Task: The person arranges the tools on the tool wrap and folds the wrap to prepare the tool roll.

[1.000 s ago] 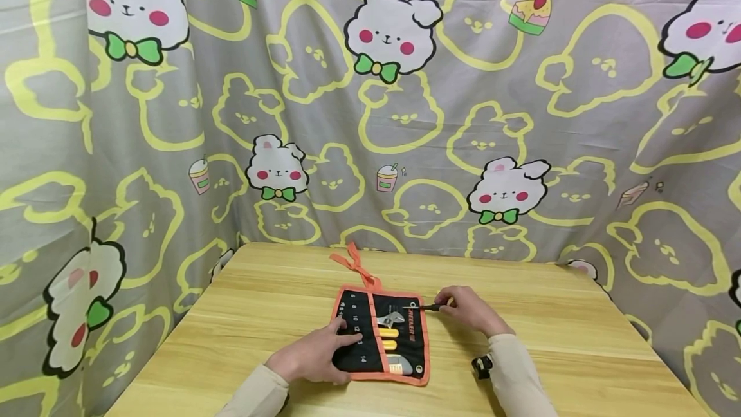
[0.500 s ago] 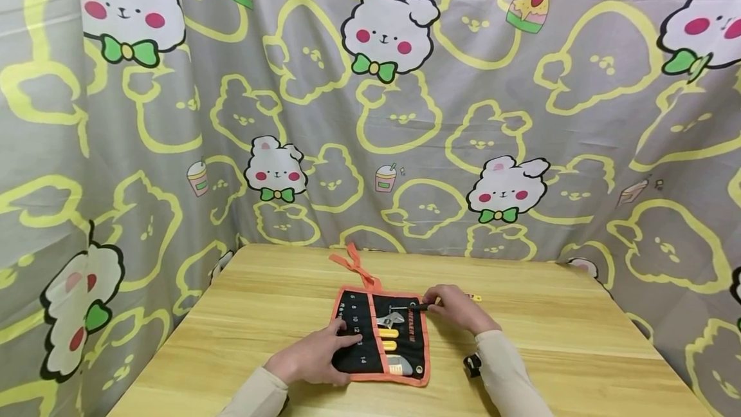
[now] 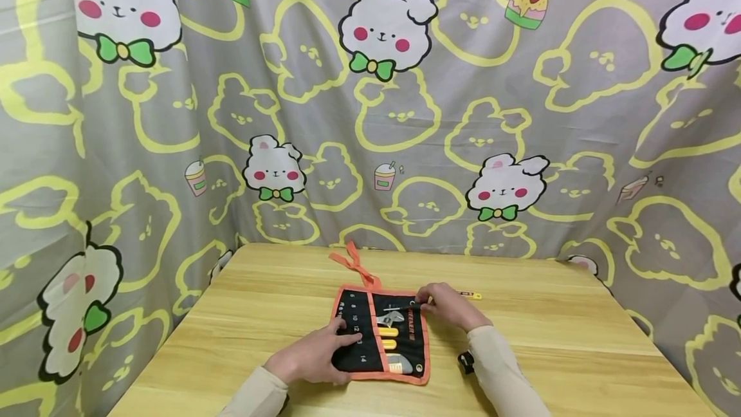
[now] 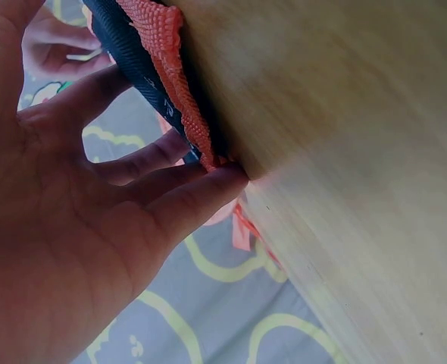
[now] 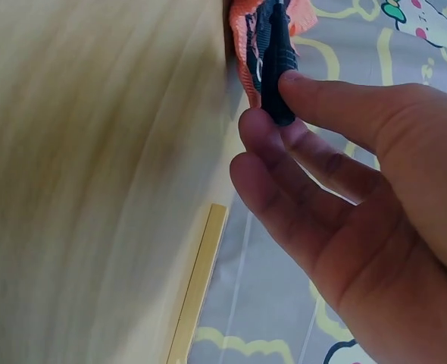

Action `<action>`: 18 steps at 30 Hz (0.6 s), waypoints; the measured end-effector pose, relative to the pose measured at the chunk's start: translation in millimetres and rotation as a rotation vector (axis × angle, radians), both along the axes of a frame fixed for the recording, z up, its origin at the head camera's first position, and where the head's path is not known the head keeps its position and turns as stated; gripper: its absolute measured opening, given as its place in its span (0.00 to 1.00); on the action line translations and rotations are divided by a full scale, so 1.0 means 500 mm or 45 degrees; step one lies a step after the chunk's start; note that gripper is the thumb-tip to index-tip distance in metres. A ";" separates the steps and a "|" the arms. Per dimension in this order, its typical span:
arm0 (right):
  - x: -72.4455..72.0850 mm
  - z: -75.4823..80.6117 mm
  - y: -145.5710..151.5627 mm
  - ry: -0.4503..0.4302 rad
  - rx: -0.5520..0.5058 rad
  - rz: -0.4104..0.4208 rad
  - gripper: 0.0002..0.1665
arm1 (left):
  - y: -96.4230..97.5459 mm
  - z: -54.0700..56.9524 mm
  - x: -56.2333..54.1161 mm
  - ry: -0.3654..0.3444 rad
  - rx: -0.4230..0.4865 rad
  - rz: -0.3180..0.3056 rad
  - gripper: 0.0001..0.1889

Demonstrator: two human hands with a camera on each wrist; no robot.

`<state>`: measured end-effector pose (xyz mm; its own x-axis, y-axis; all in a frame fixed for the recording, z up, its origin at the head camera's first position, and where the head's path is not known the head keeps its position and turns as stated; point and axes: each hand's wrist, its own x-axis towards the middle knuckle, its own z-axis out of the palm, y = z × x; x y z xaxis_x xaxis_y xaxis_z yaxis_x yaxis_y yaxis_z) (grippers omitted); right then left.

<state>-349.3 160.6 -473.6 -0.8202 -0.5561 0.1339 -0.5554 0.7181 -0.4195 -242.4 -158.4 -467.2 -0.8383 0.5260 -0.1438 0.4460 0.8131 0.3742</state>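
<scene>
A black tool roll [image 3: 356,365] with orange edging lies spread on the table, its left half printed with size numbers. My left hand [image 3: 309,352] rests on that half with fingers spread; in the left wrist view its fingertips touch the orange edge. Between thumb and fingers my right hand [image 3: 450,306] pinches a small screwdriver by its black handle [image 5: 278,87]. Its thin shaft points left over the roll's upper right, just above an adjustable wrench [image 3: 392,318] in a pocket. Below the wrench, two yellow handles [image 3: 388,332] and a grey rounded tool [image 3: 399,363] stick out of pockets.
A yellow strip [image 3: 471,295] with print on it lies behind my right hand. Orange ties [image 3: 354,264] trail from the roll's far edge. The wooden table [image 3: 556,340] reaches back to a patterned grey curtain [image 3: 324,82].
My right hand has moved left with the screwdriver, bringing its shaft further over the roll. The yellow strip has come into view behind it. My left hand has stayed in place.
</scene>
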 end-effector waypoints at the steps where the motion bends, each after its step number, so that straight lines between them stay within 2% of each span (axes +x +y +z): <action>1: 0.000 0.000 -0.001 0.003 0.003 0.008 0.07 | 0.000 0.000 0.000 -0.001 -0.003 0.002 0.39; 9: 0.008 -0.001 -0.012 -0.031 0.016 0.044 0.08 | 0.003 -0.001 0.000 -0.003 -0.021 0.009 0.39; 18: 0.004 0.001 -0.023 0.034 0.068 0.103 0.07 | 0.002 0.001 0.002 -0.007 -0.015 0.021 0.38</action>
